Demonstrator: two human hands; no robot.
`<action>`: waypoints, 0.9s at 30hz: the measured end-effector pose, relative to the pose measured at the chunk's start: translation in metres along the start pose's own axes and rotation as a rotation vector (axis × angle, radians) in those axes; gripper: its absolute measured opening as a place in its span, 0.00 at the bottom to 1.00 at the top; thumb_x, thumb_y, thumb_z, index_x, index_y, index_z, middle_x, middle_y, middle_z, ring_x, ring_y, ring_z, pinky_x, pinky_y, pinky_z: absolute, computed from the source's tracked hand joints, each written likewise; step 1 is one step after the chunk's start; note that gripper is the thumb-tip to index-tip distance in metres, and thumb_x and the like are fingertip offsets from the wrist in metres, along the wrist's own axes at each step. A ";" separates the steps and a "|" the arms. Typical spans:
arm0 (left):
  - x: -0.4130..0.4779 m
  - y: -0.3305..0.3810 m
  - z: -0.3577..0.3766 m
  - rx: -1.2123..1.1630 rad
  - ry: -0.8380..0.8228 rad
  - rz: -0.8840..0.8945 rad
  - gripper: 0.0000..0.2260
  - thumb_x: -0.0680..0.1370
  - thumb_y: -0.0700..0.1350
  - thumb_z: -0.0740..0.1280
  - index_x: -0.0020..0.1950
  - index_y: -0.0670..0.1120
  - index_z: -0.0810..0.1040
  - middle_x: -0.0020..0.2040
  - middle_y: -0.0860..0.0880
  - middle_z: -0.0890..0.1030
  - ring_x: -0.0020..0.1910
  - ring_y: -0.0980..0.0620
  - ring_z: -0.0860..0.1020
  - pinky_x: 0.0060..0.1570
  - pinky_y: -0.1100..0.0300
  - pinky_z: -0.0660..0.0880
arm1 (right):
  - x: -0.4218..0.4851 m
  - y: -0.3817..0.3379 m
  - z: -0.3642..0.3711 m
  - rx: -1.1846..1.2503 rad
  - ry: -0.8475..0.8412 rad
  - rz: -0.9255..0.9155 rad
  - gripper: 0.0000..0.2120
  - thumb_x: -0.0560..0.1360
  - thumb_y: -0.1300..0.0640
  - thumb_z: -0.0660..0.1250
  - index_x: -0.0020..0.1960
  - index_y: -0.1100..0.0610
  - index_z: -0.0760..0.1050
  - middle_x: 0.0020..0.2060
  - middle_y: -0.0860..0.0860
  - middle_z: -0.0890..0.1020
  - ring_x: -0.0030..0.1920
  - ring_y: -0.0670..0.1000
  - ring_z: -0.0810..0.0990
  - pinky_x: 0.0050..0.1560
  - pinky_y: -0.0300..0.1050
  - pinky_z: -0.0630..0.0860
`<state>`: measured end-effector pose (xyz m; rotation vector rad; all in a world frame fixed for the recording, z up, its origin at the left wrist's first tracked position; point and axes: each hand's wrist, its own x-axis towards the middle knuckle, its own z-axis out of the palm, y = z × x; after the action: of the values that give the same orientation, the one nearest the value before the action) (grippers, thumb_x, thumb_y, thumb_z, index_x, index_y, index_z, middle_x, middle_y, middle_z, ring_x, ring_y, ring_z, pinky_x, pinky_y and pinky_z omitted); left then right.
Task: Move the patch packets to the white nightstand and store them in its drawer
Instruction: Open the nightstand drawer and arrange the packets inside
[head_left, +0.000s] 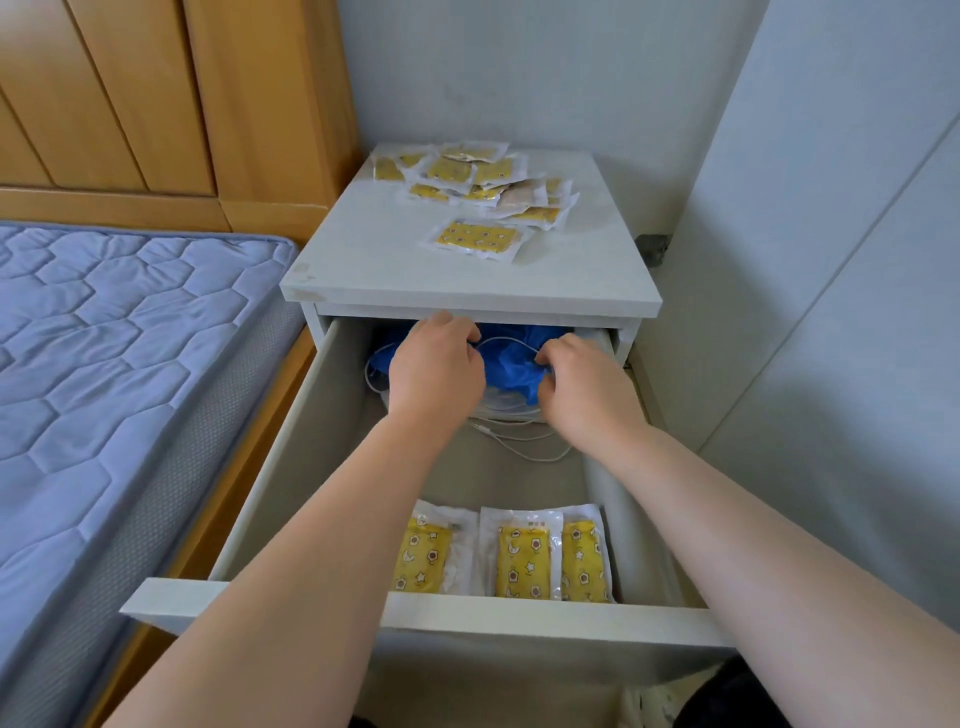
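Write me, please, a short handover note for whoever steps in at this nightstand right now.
Hands: the left hand and right hand both reach to the back of the open drawer. Their fingers curl into the blue material by a white cable, and neither holds a packet.
Done: a few patch packets lie at the drawer's front.
Left: the pile of packets on the nightstand top must go in. After that the drawer probably needs shutting.
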<state>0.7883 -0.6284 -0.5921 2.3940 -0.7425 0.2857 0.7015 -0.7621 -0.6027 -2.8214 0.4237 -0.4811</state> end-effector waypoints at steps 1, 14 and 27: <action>0.005 0.000 -0.004 -0.009 0.019 0.009 0.13 0.77 0.37 0.59 0.57 0.43 0.79 0.56 0.48 0.78 0.57 0.48 0.72 0.47 0.60 0.66 | 0.002 -0.001 -0.002 0.010 0.016 0.007 0.12 0.75 0.62 0.60 0.57 0.59 0.76 0.53 0.53 0.77 0.53 0.54 0.73 0.46 0.47 0.73; 0.118 -0.016 0.000 0.089 -0.320 -0.029 0.28 0.82 0.54 0.55 0.79 0.54 0.47 0.79 0.47 0.46 0.78 0.46 0.46 0.74 0.50 0.49 | 0.116 0.009 -0.024 0.239 0.108 0.151 0.18 0.77 0.62 0.58 0.67 0.59 0.68 0.65 0.53 0.71 0.65 0.53 0.68 0.58 0.42 0.66; 0.150 -0.028 0.015 0.059 -0.163 -0.011 0.23 0.76 0.66 0.57 0.62 0.52 0.73 0.73 0.52 0.66 0.75 0.51 0.57 0.73 0.50 0.54 | 0.189 0.047 0.000 0.016 -0.039 0.230 0.21 0.78 0.56 0.56 0.70 0.52 0.68 0.76 0.53 0.55 0.75 0.55 0.54 0.72 0.57 0.56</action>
<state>0.9272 -0.6855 -0.5625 2.4981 -0.8034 0.1095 0.8607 -0.8668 -0.5629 -2.7154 0.7225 -0.3786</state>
